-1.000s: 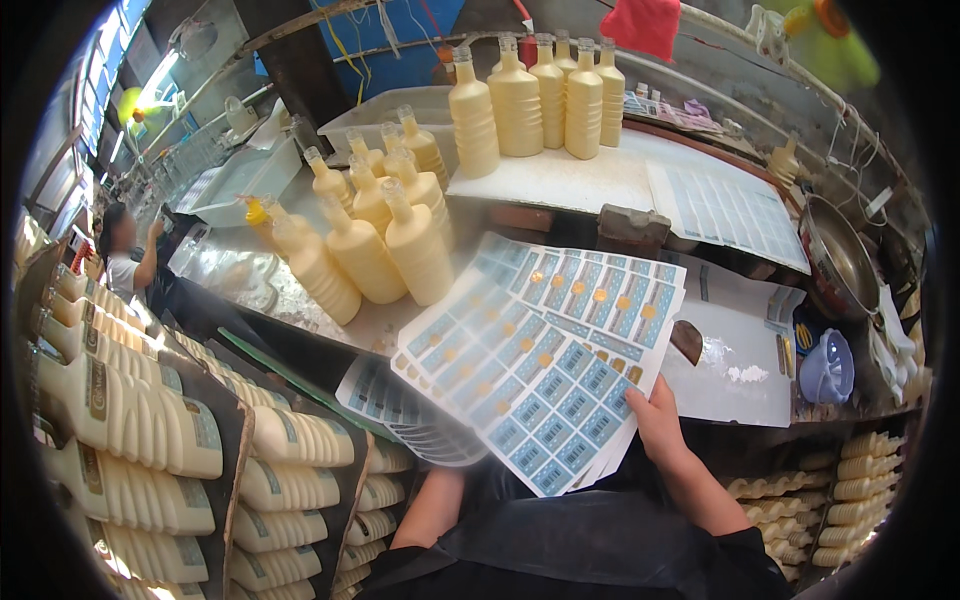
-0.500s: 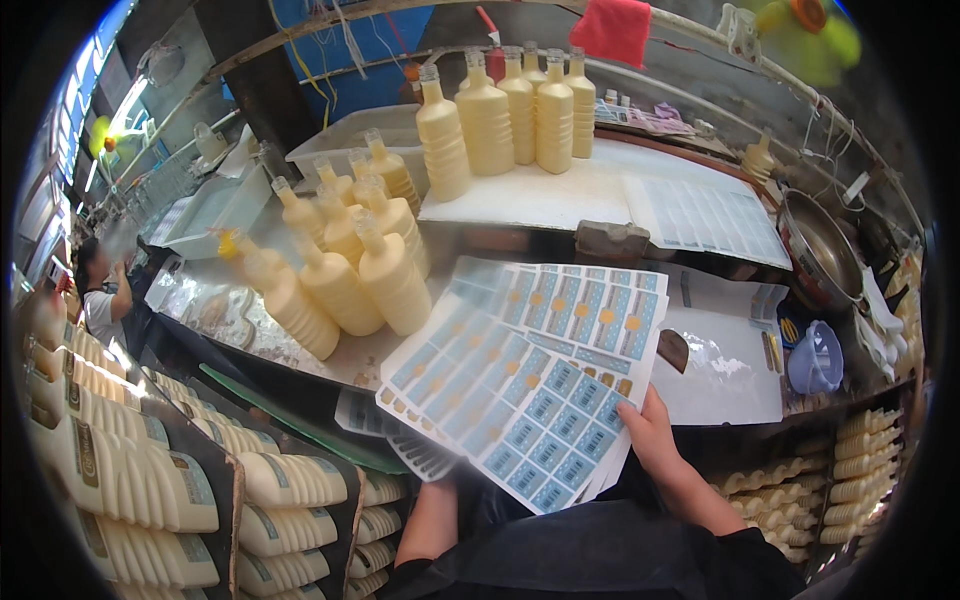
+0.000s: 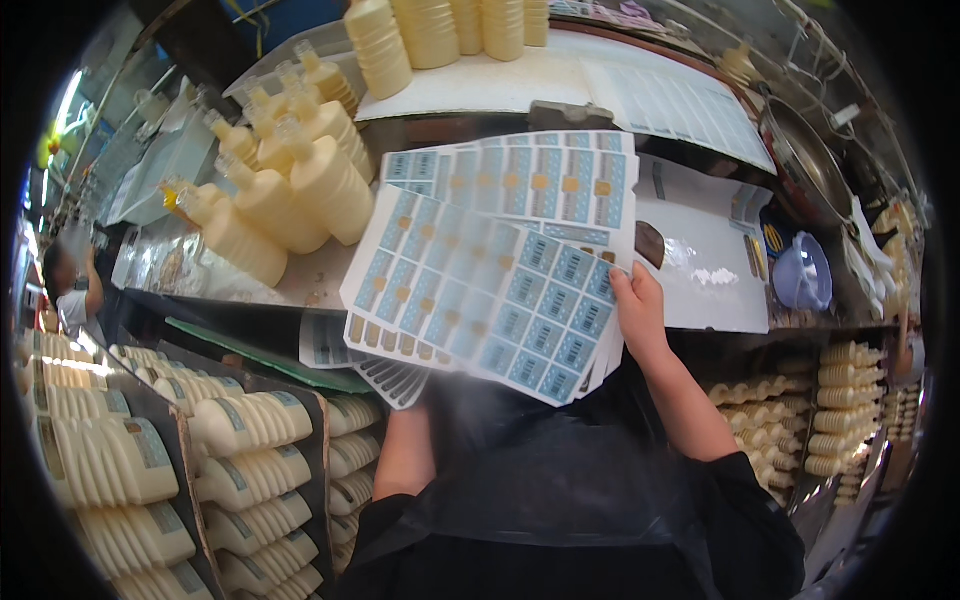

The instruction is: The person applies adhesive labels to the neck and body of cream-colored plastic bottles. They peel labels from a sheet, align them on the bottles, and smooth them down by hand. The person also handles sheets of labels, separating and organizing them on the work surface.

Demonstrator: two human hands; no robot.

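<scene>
A fanned stack of label sheets (image 3: 545,300), white with blue printed blocks and barcodes, spreads before me above the bench edge. My right hand (image 3: 640,305) grips its right edge, thumb on top and the other fingers underneath. From below, my left forearm (image 3: 407,455) reaches under the left part of the stack. The sheets hide that hand and its fingers. Beside the forearm, the edges of more sheets (image 3: 392,383) fan out under the stack. Several cream ribbed bottles (image 3: 330,190) with clear necks stand just beyond the stack's left side.
More bottles (image 3: 425,35) stand on a raised white board (image 3: 540,75), where another label sheet (image 3: 665,110) lies. To the right are a metal pan (image 3: 805,150) and a lilac basket (image 3: 802,272). Racks of lying bottles (image 3: 255,430) flank me. A person (image 3: 75,290) is at far left.
My view has tilted down, so bench and bottles sit higher in the picture. More of a rear sheet's barcoded corner shows at the stack's upper left. My right hand keeps its grip.
</scene>
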